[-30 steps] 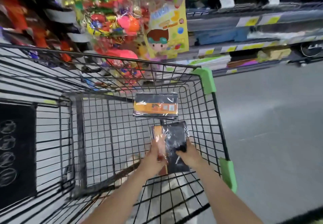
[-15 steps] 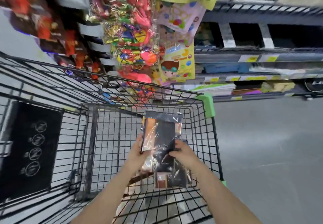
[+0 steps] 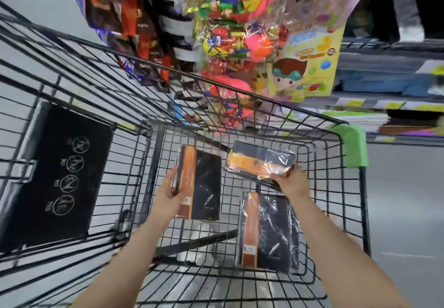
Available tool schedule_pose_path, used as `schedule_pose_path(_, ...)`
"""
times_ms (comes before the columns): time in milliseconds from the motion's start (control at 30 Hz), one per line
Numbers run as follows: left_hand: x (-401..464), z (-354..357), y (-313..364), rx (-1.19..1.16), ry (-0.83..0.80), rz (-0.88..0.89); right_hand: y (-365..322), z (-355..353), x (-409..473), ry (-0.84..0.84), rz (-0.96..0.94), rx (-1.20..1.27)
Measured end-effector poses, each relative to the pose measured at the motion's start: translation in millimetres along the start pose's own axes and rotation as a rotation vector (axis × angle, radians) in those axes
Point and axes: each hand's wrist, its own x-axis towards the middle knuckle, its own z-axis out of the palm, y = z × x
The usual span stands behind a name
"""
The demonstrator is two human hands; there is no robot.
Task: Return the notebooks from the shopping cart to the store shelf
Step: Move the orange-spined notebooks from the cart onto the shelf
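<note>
Now the two hands have split: half a second back both were together on one wrapped notebook held over the shopping cart (image 3: 346,149), and at this moment each has its own. The left hand (image 3: 169,191) grips the long left edge of a black notebook with an orange spine band (image 3: 204,185), fingers curled round that edge, holding it upright-lengthwise above the cart's wire floor, toward the cart's middle. The right hand (image 3: 292,180) pinches the near right corner of a second shrink-wrapped notebook (image 3: 260,161), which lies crosswise, toward the cart's far end and close to its green corner guard (image 3: 348,145); whether it is clear of the wire floor I cannot tell. A third wrapped notebook (image 3: 268,232) lies flat on the cart floor by the right wall, nearer the person than the other two, touched by neither hand.

The view has also swung, so the store shelf (image 3: 394,115) with its yellow price tags and stacked stationery sits beyond the cart's far right corner, past the hanging bags of bright toys (image 3: 230,38).

By my reading, the pick-up stage is nearly done for two books and no book has reached the shelf yet. Carrying two at once saves a trip, but the slippery wrap and a corner pinch on the right look less secure than the left's edge grip, and the third notebook will need another reach into the cart
</note>
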Motion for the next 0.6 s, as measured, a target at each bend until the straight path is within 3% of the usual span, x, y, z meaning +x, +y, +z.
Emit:
schedule_pose_path(133, -2.0, 0.9, -1.8, -0.001, 0.006, 0.000, 2.6, 1.3, -7.7, 0.053, -0.031, 0.032)
schedule_pose_path(367, -32.9, -25.5, 26.2, 0.029, -0.070, 0.083, -20.8, -47.1, -66.5, -0.066, -0.048, 0.246)
schedule_pose_path(600, -103.6, -44.3, 94.1, 0.052, -0.207, 0.310, -20.3, -112.7, -154.3, 0.050, -0.089, 0.436)
